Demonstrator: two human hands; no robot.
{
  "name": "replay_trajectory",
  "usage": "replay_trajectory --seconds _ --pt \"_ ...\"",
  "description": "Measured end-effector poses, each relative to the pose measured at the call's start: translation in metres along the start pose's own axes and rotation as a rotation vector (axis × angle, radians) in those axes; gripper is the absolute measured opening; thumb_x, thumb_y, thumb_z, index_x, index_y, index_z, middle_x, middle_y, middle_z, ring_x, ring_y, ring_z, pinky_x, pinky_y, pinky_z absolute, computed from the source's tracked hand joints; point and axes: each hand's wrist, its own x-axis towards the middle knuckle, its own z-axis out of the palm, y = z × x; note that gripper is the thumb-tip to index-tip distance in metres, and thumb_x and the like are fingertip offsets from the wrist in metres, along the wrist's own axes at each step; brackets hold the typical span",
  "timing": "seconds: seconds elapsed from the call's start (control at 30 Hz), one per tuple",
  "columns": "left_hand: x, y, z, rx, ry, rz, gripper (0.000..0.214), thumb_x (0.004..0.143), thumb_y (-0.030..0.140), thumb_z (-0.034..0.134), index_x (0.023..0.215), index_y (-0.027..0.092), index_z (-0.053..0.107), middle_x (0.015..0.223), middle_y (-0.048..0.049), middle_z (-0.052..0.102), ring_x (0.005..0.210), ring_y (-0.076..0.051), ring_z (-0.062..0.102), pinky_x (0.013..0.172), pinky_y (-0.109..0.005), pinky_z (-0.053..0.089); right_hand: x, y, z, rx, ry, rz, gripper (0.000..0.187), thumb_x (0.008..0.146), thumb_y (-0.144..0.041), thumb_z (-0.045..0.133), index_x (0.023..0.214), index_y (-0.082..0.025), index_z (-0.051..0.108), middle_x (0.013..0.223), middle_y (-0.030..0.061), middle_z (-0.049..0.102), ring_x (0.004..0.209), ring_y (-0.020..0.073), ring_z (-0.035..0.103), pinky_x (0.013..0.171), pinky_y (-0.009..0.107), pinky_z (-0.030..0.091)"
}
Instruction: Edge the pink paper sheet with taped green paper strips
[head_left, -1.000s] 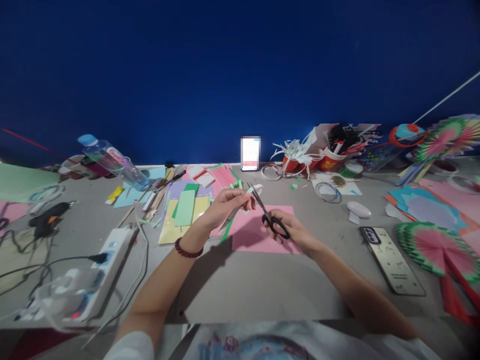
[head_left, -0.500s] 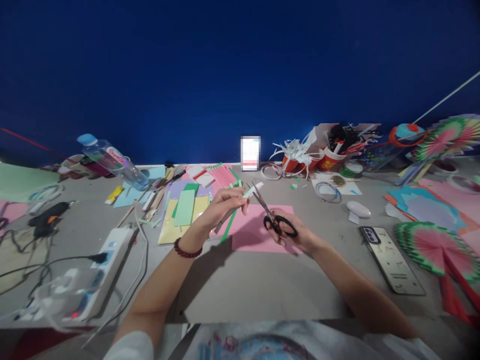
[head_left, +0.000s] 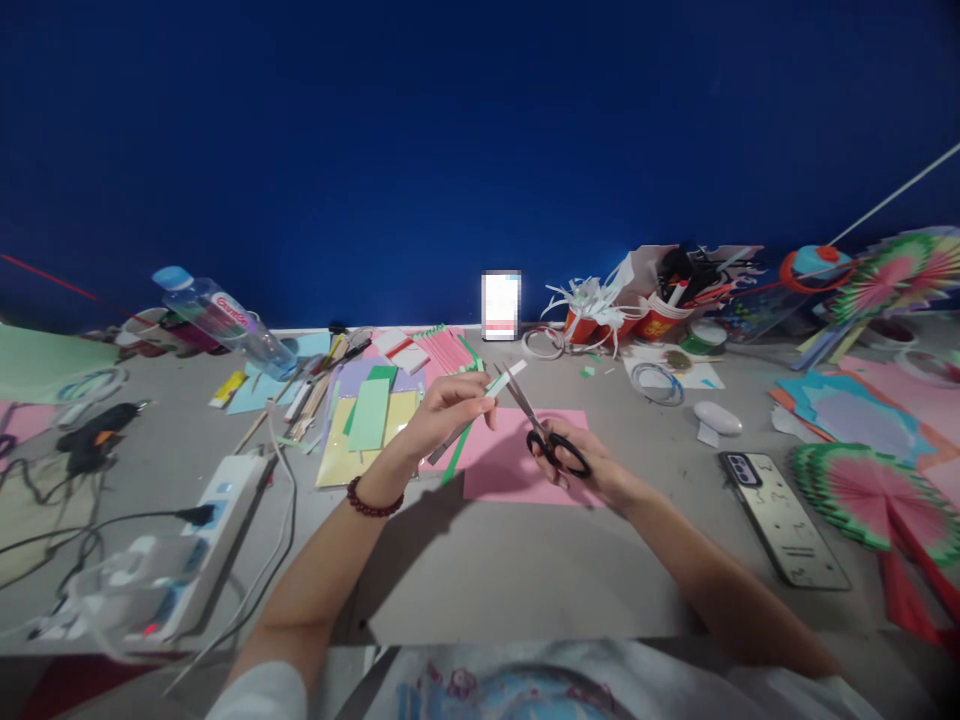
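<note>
Black-handled scissors (head_left: pixel 527 405) are in my right hand (head_left: pixel 596 465), fingers through the loops and blades pointing up and away. The blades stand slightly apart beside a narrow green-and-white strip (head_left: pixel 510 377). My left hand (head_left: pixel 455 405), with a dark red bead bracelet on its wrist, pinches this strip, whose white end sticks out toward the blades. Whether the blades touch it, I cannot tell. Beneath both hands lies a pink paper sheet (head_left: pixel 495 480). A long green strip (head_left: pixel 455 458) lies across its left part.
Left of the hands lie pale green paper pieces (head_left: pixel 369 415) on a yellow packet. A power strip (head_left: pixel 214 540) with cables and a tilted water bottle (head_left: pixel 236 325) stand farther left. To the right are a phone (head_left: pixel 787 520), a pleated paper fan (head_left: pixel 877 495) and red cups (head_left: pixel 660 318).
My right hand and the scissors have shifted very slightly left. My left hand keeps its place, and the strip in it has tilted a little.
</note>
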Motion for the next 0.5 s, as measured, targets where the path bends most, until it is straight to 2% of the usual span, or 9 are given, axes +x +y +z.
replay_trajectory --seconds 0.17,0.33,0.5 --pt "0.0 0.0011 -0.0002 0.025 -0.004 0.025 0.034 0.086 0.041 0.062 0.062 0.019 0.072 0.065 -0.003 0.052 0.072 -0.018 0.052 0.071 -0.034 0.04 0.0002 -0.004 0.0029 -0.035 -0.003 0.013 0.047 0.073 -0.058 0.07 0.089 -0.016 0.056 0.065 -0.0024 0.052 0.053 0.0091 0.042 0.046 0.022 0.03" --pt "-0.0008 0.0009 -0.0035 -0.004 -0.015 0.002 0.033 0.085 0.042 0.063 0.062 0.019 0.072 0.066 -0.004 0.054 0.072 -0.018 0.053 0.069 -0.033 0.042 0.0015 -0.0082 0.003 -0.055 0.069 0.027 0.044 0.069 -0.055 0.074 0.084 -0.017 0.057 0.061 -0.0036 0.047 0.052 0.009 0.039 0.045 0.022 0.029" --pt "-0.0009 -0.0001 -0.005 -0.045 -0.026 -0.004 0.031 0.084 0.039 0.063 0.063 0.019 0.073 0.064 -0.0036 0.053 0.071 -0.018 0.054 0.07 -0.034 0.044 0.0018 -0.0082 0.0009 -0.061 0.069 0.02 0.043 0.068 -0.055 0.074 0.082 -0.017 0.059 0.06 -0.0033 0.048 0.051 0.0089 0.039 0.044 0.022 0.028"
